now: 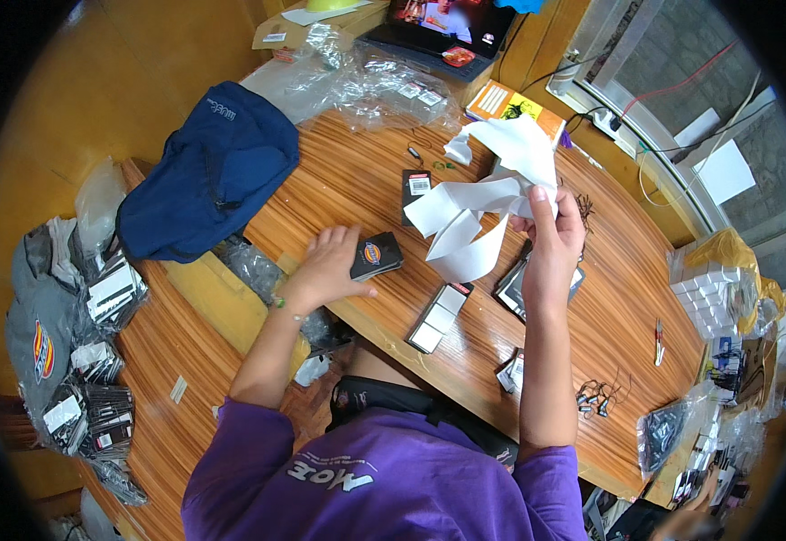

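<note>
My right hand (551, 225) pinches a long white paper strip (467, 261), which hangs in loose curls over the table. My left hand (323, 270) lies with its fingers spread at the side of a small stack of black cards (377, 255) with an oval logo. Between the hands are a stack of black tags with white labels (438, 320) and a black tag with a barcode sticker (417, 187). Partly hidden behind my right forearm is another dark stack (512, 287). Nearer to me sits a small labelled bundle (512, 370).
A blue bag (213, 171) rests at the left, with bagged tags (109, 419) beyond the table gap. Clear plastic wrap (366, 81) and a laptop (447, 27) stand at the back. Rightward are red-handled snips (659, 343), dark cords (598, 397) and a box of white packs (713, 288).
</note>
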Motion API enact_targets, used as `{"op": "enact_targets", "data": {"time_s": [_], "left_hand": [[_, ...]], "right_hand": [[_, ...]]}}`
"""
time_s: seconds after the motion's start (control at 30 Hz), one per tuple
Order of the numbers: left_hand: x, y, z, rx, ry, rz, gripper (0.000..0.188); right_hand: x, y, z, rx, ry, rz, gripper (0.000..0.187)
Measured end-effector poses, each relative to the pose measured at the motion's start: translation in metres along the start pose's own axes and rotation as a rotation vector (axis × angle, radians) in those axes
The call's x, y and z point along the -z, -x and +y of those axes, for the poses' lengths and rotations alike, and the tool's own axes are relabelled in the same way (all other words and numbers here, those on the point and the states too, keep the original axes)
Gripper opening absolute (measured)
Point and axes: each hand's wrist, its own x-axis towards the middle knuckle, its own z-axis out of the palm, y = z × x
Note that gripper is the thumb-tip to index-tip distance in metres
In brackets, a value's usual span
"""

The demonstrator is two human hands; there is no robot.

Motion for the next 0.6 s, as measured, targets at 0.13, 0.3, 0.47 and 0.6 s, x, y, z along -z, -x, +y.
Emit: {"op": "enact_targets", "data": {"time_s": [0.13, 0.3, 0.47, 0.6], "left_hand": [[0.035, 0.016, 0.023, -0.273, 0.31, 0.337, 0.131], [0.016, 0.005, 0.109, -0.548, 1.35, 0.651, 0.136], [-0.006, 0.002, 0.101, -0.616, 1.597, 0.728, 0.056], [0.033, 0.014, 0.11, -0.149, 2.128, 0.475, 0.029]], "right_hand": [[-0.004, 0.008, -0.014, 0.103, -0.22, 0.174, 0.013], [-0.044, 0.067, 0.013, 0.231, 0.136, -0.235, 0.013], [-0.039, 0.07, -0.007, 0.113, 0.4, -0.657, 0.022], [-0.012, 0.064, -0.018, 0.258, 0.497, -0.74, 0.033]]}}
